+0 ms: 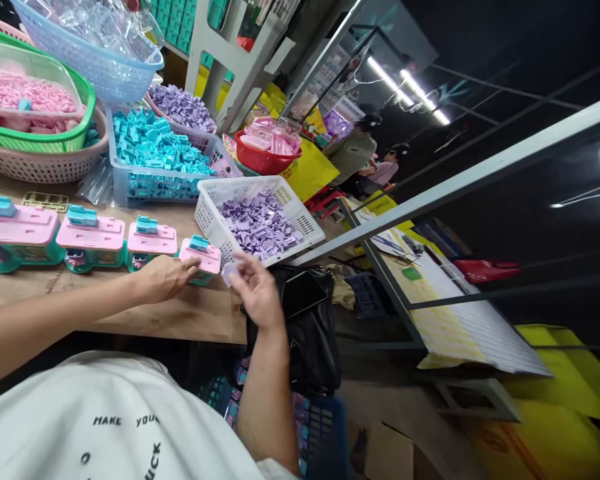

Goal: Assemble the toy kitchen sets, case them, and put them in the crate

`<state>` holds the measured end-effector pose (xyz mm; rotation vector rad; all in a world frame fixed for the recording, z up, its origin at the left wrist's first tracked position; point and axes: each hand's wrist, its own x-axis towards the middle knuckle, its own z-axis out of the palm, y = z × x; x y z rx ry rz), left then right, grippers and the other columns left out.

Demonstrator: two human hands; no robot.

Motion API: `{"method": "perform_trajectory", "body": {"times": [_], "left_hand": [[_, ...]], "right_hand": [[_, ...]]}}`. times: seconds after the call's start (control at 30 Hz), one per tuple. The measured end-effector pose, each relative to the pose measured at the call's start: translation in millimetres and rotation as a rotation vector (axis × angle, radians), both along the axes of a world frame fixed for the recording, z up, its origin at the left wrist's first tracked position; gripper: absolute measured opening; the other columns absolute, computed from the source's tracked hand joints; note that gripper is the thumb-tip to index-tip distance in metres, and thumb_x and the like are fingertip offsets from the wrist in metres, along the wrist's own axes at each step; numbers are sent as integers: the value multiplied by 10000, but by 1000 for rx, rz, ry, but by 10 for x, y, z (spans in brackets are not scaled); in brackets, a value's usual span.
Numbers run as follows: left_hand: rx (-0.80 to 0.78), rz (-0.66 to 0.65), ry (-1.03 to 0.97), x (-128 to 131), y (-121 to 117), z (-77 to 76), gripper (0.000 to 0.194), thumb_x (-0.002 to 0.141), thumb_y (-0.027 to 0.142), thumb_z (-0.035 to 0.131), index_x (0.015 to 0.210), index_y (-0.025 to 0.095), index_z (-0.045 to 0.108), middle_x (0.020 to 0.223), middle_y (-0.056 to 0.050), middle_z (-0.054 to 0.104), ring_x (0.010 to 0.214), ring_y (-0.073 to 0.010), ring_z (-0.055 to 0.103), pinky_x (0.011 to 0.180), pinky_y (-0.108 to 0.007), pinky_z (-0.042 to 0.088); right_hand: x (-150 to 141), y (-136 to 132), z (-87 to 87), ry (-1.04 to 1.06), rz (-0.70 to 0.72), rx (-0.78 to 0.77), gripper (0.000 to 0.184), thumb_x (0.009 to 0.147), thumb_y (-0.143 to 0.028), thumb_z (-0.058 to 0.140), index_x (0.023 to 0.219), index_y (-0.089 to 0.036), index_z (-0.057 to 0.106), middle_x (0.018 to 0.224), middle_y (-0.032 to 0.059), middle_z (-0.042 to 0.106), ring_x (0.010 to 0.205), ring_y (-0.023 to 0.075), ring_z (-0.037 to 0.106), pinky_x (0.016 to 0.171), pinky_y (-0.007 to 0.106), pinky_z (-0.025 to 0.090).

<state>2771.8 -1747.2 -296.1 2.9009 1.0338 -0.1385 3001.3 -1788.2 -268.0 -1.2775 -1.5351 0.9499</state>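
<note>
A row of several pink-topped toys with teal bases stands along the table, each with a blue piece on top. The toy at the right end (211, 261) is under my left hand (166, 279), whose fingertips press on its pink top near the blue piece (199, 243). Just right of that toy, my right hand (259, 292) is raised with a small light purple plastic piece (229, 274) pinched between thumb and fingers. Behind it, a white basket (211, 212) holds many purple pieces (263, 223).
A clear blue basket (123, 185) of blue pieces stands behind the toys. Stacked baskets (35, 163) fill the back left. A black bag (315, 347) with a phone (304, 295) on it hangs by the table's right end. A metal rail (460, 160) crosses the right side; people sit beyond.
</note>
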Motion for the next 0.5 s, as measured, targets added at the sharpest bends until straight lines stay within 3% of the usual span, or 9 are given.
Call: {"method": "perform_trajectory", "body": {"times": [0.07, 0.13, 0.23, 0.37, 0.5], "left_hand": [[-26, -17, -26, -55, 8, 19, 417, 929, 145, 550, 1342, 131, 600, 1521, -192, 530, 935, -244, 743, 625, -309, 523], [-37, -31, -54, -89, 41, 36, 414, 915, 164, 550, 1323, 143, 616, 1502, -170, 558, 925, -249, 746, 637, -312, 534], [-37, -48, -99, -103, 119, 11, 436, 897, 179, 511, 1317, 147, 622, 1484, -150, 584, 952, -259, 745, 695, -332, 560], [-59, -65, -183, -122, 200, -91, 442, 899, 240, 481, 1306, 146, 626, 1473, -146, 598, 977, -280, 744, 740, -357, 579], [-66, -22, -338, -188, 211, -120, 418, 922, 269, 443, 1280, 162, 631, 1435, -142, 624, 1056, -288, 727, 782, -364, 587]], "right_hand": [[-85, -229, -417, 31, -79, -132, 320, 882, -450, 652, 1099, -218, 685, 944, 38, 727, 840, 173, 685, 774, 298, 574], [-102, -323, -788, -92, -223, -174, 287, 912, -439, 584, 1003, -197, 710, 961, 70, 737, 897, 201, 690, 833, 333, 578], [-38, -355, -1119, -290, -380, -176, 221, 885, -355, 604, 911, -187, 746, 1008, 115, 708, 1010, 247, 661, 971, 407, 537], [105, -425, -1174, -333, -403, -184, 271, 943, -288, 526, 1023, -202, 771, 1046, 116, 661, 998, 226, 655, 990, 387, 532], [202, -552, -1061, -425, -179, -67, 424, 976, -174, 421, 1275, -243, 713, 1207, 112, 609, 1127, 198, 632, 1074, 352, 499]]}}
